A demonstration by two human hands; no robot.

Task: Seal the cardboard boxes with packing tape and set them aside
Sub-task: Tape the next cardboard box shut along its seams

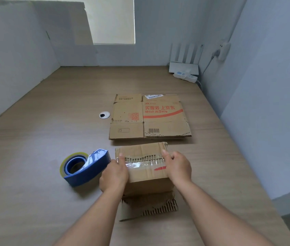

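A small cardboard box [146,174] stands on the wooden table in front of me, a strip of clear tape across its top seam. My left hand [114,174] grips the box's left side with the thumb lying on the tape. My right hand [177,166] grips the right side, thumb on the top edge. A loose flap with torn corrugated edges sticks out toward me below the box. A blue tape dispenser [85,166] with a roll of clear tape lies just left of the box, close to my left hand. A flattened cardboard box [149,117] with red print lies behind.
A round cable hole [104,115] sits in the table [43,139] left of the flattened box. A white router [184,67] and a power strip [186,77] stand in the far right corner. Walls close in on the left, back and right.
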